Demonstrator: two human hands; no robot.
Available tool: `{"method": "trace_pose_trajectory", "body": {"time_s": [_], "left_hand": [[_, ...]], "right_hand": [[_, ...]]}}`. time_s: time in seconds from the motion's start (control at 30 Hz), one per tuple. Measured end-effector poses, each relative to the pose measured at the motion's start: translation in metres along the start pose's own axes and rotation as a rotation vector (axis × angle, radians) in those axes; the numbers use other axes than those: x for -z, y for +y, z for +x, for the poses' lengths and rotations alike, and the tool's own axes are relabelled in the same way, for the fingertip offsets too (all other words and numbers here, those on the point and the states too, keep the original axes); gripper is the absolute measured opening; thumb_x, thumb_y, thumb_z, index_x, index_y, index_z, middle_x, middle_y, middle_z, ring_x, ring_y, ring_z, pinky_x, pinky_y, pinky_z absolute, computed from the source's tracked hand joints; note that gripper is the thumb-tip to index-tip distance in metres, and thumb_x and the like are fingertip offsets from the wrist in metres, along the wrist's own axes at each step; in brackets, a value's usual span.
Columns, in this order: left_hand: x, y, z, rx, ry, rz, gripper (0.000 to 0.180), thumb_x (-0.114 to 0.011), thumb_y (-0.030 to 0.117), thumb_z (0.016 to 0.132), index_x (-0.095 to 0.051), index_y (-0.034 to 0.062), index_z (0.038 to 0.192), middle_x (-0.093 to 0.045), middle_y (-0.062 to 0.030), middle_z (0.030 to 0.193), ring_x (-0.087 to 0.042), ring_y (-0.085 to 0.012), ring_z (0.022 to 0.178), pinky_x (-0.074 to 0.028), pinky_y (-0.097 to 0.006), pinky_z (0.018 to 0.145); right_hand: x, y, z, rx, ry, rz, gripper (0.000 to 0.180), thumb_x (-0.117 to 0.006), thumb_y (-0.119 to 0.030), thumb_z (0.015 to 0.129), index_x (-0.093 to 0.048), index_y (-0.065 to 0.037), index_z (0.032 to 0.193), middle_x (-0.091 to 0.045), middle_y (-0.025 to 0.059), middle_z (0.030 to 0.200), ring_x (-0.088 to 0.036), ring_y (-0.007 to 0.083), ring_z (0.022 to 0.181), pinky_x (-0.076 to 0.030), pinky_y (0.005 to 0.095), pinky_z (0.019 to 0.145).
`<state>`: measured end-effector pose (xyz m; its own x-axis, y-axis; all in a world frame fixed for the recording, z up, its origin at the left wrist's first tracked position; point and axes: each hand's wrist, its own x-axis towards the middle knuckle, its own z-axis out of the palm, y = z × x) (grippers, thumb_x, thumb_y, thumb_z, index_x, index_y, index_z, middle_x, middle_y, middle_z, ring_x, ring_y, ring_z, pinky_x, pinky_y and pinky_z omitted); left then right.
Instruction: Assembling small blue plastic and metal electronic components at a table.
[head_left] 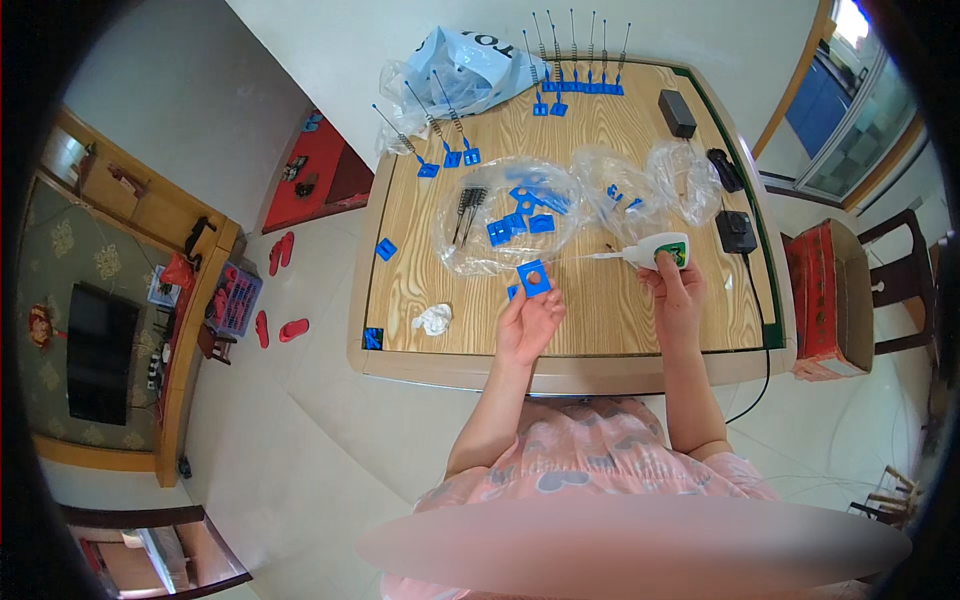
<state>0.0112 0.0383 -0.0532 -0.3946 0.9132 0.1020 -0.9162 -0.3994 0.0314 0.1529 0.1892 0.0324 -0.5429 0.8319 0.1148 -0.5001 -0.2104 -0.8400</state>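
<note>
Over the table's near side, my left hand (530, 328) pinches a square blue plastic piece (525, 270) with a round hole. My right hand (676, 296) is closed around a white squeeze bottle (646, 250) with a green label, like a glue bottle. Its thin nozzle points left toward the blue piece, with a gap between them. Just beyond my left hand, a clear plastic bag (452, 254) holds more blue pieces (541, 224) and dark coiled springs (466, 212). A second blue bit (514, 292) shows beside my left fingers; whether I hold it cannot be made out.
Assembled blue bases with upright spring rods (472, 156) stand at the table's far left and far middle (559, 110). More clear bags (612, 180) lie right of centre. A crumpled tissue (433, 320) lies near left. A black adapter (736, 232) trails a cord over the right edge.
</note>
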Motion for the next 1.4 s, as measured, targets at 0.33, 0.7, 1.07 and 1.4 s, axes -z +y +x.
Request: {"method": "trace_pose_trajectory", "body": {"time_s": [0.33,0.7,1.07,1.4], "left_hand": [[0.0039,0.0006,-0.0003,-0.002,-0.001,-0.002,0.049,-0.053,0.025,0.089,-0.037,0.0034,0.13,-0.054,-0.0101,0.108,-0.047,-0.0198,0.091,-0.041,-0.032,0.079],[0.0024,-0.0004,-0.0001,-0.006,0.01,0.002,0.05,-0.053,0.024,0.089,-0.036,0.0031,0.131,-0.054,-0.0102,0.106,-0.046,-0.0195,0.09,-0.04,-0.032,0.079],[0.003,-0.001,0.0,-0.004,0.009,-0.006,0.05,-0.054,0.024,0.089,-0.036,0.0035,0.131,-0.055,-0.0098,0.107,-0.047,-0.0191,0.09,-0.04,-0.032,0.079],[-0.0006,-0.0026,0.0001,-0.024,0.05,0.016,0.047,-0.051,0.023,0.09,-0.037,0.0033,0.13,-0.05,-0.0109,0.106,-0.045,-0.0184,0.087,-0.04,-0.031,0.077]], "right_hand": [[0.0009,0.0028,0.0008,-0.003,0.005,-0.006,0.013,-0.057,-0.009,0.087,-0.059,0.0,0.097,-0.063,0.0077,0.086,-0.061,0.0134,0.073,-0.049,0.0271,0.065],[-0.002,0.002,0.0015,0.009,0.014,0.0,0.013,-0.058,-0.009,0.087,-0.06,0.0,0.095,-0.063,0.0081,0.085,-0.06,0.0136,0.072,-0.049,0.0275,0.063],[-0.0018,0.0048,0.0033,0.01,0.013,-0.003,0.013,-0.058,-0.011,0.088,-0.059,-0.001,0.095,-0.064,0.0065,0.082,-0.06,0.0113,0.068,-0.048,0.0244,0.061],[-0.0016,0.0033,0.0024,-0.01,0.022,-0.009,0.013,-0.058,-0.009,0.087,-0.06,0.0,0.096,-0.063,0.0072,0.084,-0.06,0.0128,0.071,-0.049,0.027,0.063]]}}
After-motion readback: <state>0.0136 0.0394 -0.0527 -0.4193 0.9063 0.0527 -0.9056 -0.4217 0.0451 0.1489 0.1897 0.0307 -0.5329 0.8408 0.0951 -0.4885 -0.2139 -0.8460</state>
